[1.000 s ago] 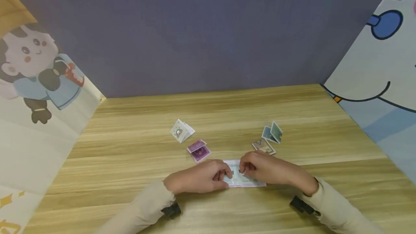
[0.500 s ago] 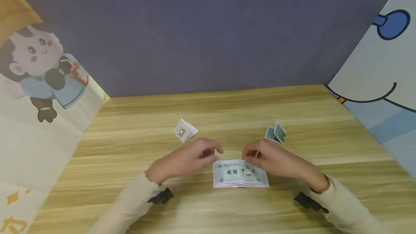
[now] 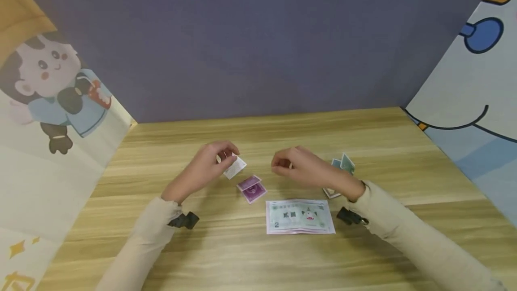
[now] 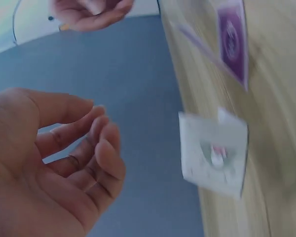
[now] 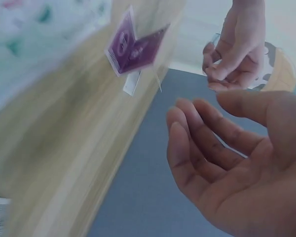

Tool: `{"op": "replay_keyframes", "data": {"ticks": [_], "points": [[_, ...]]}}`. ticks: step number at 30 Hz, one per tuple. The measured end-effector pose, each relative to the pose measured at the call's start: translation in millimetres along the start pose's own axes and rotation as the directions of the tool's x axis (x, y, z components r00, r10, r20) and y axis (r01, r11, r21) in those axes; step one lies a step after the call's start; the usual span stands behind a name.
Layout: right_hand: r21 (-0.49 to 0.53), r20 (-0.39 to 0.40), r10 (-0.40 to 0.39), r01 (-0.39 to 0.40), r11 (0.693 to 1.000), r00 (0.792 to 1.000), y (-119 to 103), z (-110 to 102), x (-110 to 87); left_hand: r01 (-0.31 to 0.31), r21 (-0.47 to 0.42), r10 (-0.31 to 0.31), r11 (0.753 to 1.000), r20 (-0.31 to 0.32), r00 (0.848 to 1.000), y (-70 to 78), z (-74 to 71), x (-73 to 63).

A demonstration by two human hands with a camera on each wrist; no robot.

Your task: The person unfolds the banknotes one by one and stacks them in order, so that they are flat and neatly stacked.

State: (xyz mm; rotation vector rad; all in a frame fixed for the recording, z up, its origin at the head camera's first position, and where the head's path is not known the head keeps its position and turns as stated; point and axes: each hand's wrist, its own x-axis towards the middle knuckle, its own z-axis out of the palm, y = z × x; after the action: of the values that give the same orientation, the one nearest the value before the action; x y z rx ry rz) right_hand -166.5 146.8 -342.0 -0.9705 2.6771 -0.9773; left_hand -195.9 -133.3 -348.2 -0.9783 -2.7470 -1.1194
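My left hand (image 3: 214,163) is above the white folded play banknote (image 3: 234,167), partly hiding it in the head view. The left wrist view shows that folded note (image 4: 213,154) apart from the loosely curved, bare fingers. Over the middle of the table hovers my right hand (image 3: 300,165), its fingers loosely bent with nothing in them. Between and below the hands lies a purple folded note (image 3: 252,190), its flap raised. A green-and-pink play banknote (image 3: 300,217), marked 2, lies flattened nearest the body; more than one sheet seems stacked there.
A dark green folded note (image 3: 347,163) stands at the right, partly behind my right arm. Under the same arm a brownish folded note (image 3: 331,193) shows only its edge. The wooden table (image 3: 181,134) ends at a grey-blue panel (image 3: 258,44).
Both hands have left the flat green note and moved away from the body. The left goes to the white folded note, the right up and left. The folded notes stay in place.
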Motion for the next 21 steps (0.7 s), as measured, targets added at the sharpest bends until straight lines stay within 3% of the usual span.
{"op": "replay_keyframes", "data": {"ticks": [6,11,17,21], "points": [[0.031,-0.025,0.058,-0.057,0.998,0.998,2.4,-2.4,46.6,0.100,0.000,-0.100,0.995,-0.004,0.995,-36.8,-11.7,9.0],[0.139,0.066,0.145,-0.153,0.978,0.987,9.8,3.9,78.4,0.131,-0.023,-0.130,0.991,0.058,0.990,-63.3,-8.5,13.7],[0.228,0.154,0.228,-0.259,0.938,0.961,17.5,17.4,107.9,0.193,-0.051,-0.189,0.980,0.077,0.979,-77.5,-2.7,16.6],[0.166,0.187,0.273,-0.304,0.938,0.944,16.4,28.9,119.4,0.267,-0.013,-0.263,0.964,0.128,0.956,-80.7,1.2,16.0]]}}
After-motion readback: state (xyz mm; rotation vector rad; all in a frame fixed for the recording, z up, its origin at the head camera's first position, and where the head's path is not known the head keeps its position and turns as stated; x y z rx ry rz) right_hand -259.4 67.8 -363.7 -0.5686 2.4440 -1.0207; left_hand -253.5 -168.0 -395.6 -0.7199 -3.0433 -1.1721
